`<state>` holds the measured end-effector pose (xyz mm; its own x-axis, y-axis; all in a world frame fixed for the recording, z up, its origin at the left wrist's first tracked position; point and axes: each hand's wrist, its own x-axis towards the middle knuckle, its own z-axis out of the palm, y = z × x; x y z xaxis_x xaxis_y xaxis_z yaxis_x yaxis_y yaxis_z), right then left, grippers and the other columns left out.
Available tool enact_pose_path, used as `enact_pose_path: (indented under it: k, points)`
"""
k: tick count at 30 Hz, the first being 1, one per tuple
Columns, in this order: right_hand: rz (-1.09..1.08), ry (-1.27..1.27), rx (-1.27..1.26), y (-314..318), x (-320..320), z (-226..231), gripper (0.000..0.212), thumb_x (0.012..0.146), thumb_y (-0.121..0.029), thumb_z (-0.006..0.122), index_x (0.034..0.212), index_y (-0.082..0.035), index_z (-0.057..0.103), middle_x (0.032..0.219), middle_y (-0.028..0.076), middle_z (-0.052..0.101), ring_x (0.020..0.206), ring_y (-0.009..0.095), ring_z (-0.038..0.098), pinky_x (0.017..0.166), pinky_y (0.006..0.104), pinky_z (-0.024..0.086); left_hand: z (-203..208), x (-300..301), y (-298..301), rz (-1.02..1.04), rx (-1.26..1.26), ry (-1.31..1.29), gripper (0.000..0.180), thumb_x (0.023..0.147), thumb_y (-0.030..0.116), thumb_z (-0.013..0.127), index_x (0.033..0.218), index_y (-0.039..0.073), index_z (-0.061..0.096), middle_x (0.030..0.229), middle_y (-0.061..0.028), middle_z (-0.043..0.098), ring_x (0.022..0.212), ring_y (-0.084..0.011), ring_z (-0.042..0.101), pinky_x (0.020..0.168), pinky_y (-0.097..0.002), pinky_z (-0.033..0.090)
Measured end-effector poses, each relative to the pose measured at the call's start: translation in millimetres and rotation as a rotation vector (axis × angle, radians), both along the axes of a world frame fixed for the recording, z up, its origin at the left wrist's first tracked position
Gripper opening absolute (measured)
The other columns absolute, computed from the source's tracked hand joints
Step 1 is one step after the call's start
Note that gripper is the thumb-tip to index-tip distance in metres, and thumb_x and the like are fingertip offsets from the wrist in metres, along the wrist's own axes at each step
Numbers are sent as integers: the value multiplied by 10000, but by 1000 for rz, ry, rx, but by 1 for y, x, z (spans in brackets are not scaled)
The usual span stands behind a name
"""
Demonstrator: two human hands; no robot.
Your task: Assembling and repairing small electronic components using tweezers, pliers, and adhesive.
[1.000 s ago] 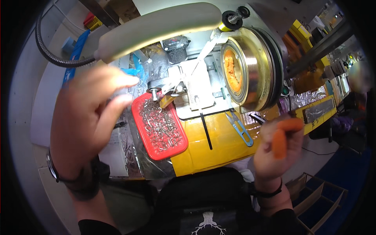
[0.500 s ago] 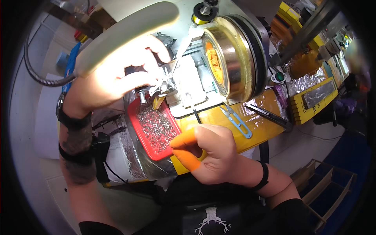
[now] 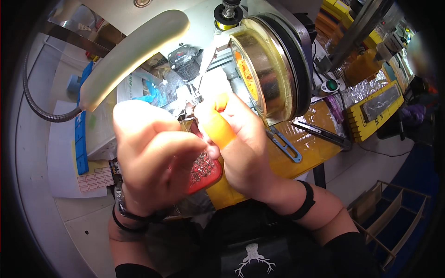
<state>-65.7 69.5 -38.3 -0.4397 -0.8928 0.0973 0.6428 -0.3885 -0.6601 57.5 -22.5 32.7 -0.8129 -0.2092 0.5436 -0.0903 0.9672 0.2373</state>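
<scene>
Compared with the earlier frame, the right hand (image 3: 240, 150) is now up at the metal fixture (image 3: 187, 99) instead of beside the red tray (image 3: 200, 186), while the left hand (image 3: 155, 160) is back from the fixture, over the tray. Fingers curl on both; whether either pinch is closed or holds anything, I cannot tell. Small metal pieces (image 3: 202, 167) lie beneath the grip. This looks like placing or adjusting at the fixture; the next move probably calls for steady alignment.
</scene>
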Motion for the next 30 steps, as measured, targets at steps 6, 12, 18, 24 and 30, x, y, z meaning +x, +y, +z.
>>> enact_pose_path:
  k: [6, 12, 18, 24, 30]
  points:
    - [-169, 292, 121, -11, 1, -13, 60, 1076, -68, 549, 1036, -30, 572, 895, 8, 581, 752, 51, 534, 675, 263, 472, -9, 3, 7, -59, -86, -79, 143, 736, 173, 827, 792, 130, 703, 708, -25, 553, 677, -254, 506, 748, -403, 378]
    - [-382, 610, 227, -23, -5, -13, 49, 1034, -43, 571, 1019, 3, 582, 882, 111, 615, 769, 189, 614, 727, 332, 506, -10, 7, -34, -166, 93, -3, 412, 747, 334, 834, 585, 103, 534, 622, -56, 474, 647, -298, 460, 652, -403, 368]
    - [-606, 789, 156, -43, -9, -27, 47, 1022, -1, 560, 985, 26, 572, 860, 85, 558, 744, 189, 559, 698, 329, 486, -4, -20, -61, 18, 455, 27, 74, 978, 26, 647, 1007, -20, 697, 905, -45, 698, 808, -102, 623, 727, -262, 509]
    - [-595, 898, 143, -36, -5, -16, 68, 989, -7, 612, 991, 48, 571, 846, 77, 533, 693, 143, 512, 622, 281, 457, 0, -23, -73, -21, 495, -63, 102, 963, 64, 702, 1042, 3, 725, 936, -16, 701, 828, -94, 605, 769, -263, 503]
    - [-347, 533, 115, -25, -1, -14, 35, 1062, -32, 570, 1033, -40, 552, 852, -21, 508, 694, 37, 450, 587, 227, 395, -18, 10, -63, 2, 321, 73, 265, 780, 44, 726, 1033, -18, 676, 976, -109, 647, 851, -198, 594, 798, -318, 490]
